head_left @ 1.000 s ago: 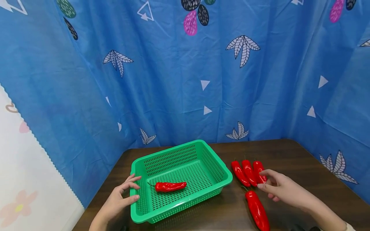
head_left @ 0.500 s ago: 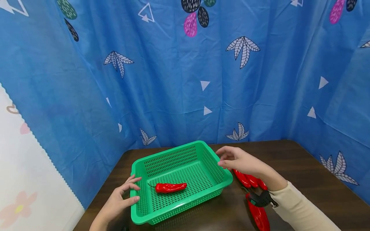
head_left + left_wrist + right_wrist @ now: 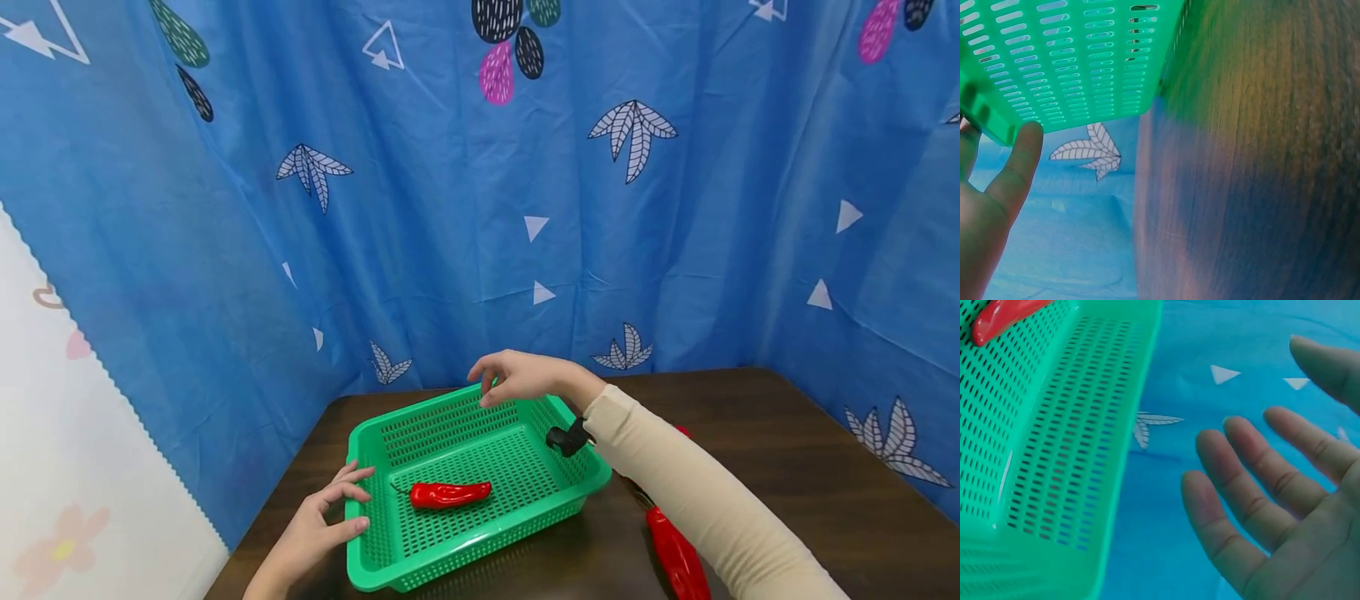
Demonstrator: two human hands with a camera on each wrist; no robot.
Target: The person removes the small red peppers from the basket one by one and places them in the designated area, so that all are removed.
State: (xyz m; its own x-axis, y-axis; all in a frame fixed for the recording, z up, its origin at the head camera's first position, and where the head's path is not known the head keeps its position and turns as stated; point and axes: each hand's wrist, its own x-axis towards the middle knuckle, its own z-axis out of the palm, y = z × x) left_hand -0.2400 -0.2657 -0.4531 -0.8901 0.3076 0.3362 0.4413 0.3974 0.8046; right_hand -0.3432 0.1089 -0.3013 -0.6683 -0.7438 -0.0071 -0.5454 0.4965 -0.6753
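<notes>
A green perforated plastic basket [image 3: 487, 540] stands on the table with one red chili pepper [image 3: 450, 495] lying inside. My left hand [image 3: 307, 529] rests at the basket's left end, thumb and fingers spread along the rim; the left wrist view shows the thumb [image 3: 1025, 150] at the basket's edge. Above the far right part of the basket is my right hand [image 3: 521, 377]. Its fingers are relaxed and apart, with nothing in them, as the right wrist view shows. Another red pepper [image 3: 677, 554] lies on the table right of the basket.
My right sleeve [image 3: 697, 492] hides most of the peppers grouped on the right side; a bit of red [image 3: 682, 430] shows past it. A dark wooden table [image 3: 810, 467] reaches back to a blue patterned curtain [image 3: 450, 208]. A black strap device [image 3: 567, 437] sits on my right wrist.
My right hand has moved left and away from the peppers on the right, over to the basket's far side. The left hand keeps its place at the basket. The head view shifts slightly.
</notes>
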